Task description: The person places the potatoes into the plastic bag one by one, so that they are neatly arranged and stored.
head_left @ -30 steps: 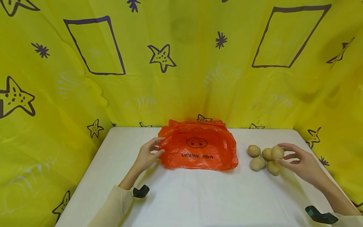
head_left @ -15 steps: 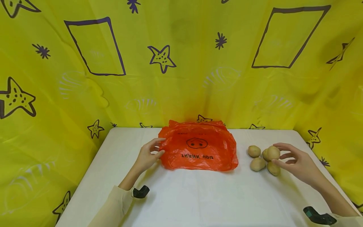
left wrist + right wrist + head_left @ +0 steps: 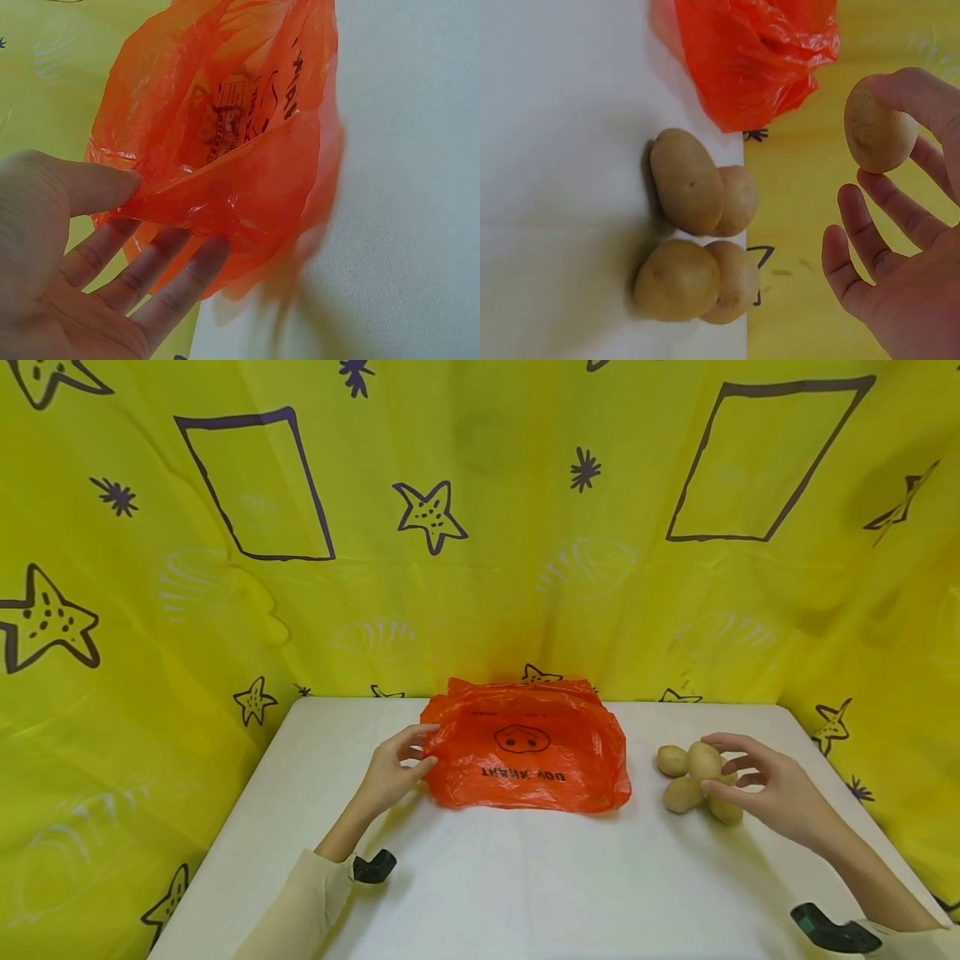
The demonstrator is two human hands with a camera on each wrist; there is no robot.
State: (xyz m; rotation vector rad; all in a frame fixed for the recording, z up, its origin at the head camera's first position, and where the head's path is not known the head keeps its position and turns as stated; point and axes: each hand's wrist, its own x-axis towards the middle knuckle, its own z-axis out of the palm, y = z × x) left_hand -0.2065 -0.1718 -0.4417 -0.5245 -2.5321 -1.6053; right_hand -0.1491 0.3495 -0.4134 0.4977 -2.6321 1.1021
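Note:
A red plastic bag [image 3: 525, 789] with a pig snout and lettering lies on the white table, its mouth spread open. At its left edge my left hand [image 3: 396, 768] pinches the rim; the left wrist view shows the thumb inside the bag [image 3: 225, 195] and fingertips behind the film. My right hand [image 3: 768, 785] holds a potato [image 3: 704, 761] between thumb and fingers, raised above several others. In the right wrist view the held potato [image 3: 877, 127] is clear of the group, while ring and little fingers stay extended. Among the potatoes on the table, one [image 3: 683, 795] is nearest the front left.
A yellow curtain [image 3: 495, 602] with starfish drawings rises behind the table [image 3: 525, 885] and along both sides. Another potato [image 3: 671, 760] lies to the right of the bag, with a strip of white tabletop between them.
My right hand has moved left with the potato, over the other potatoes toward the bag. The left hand and the bag have stayed in place.

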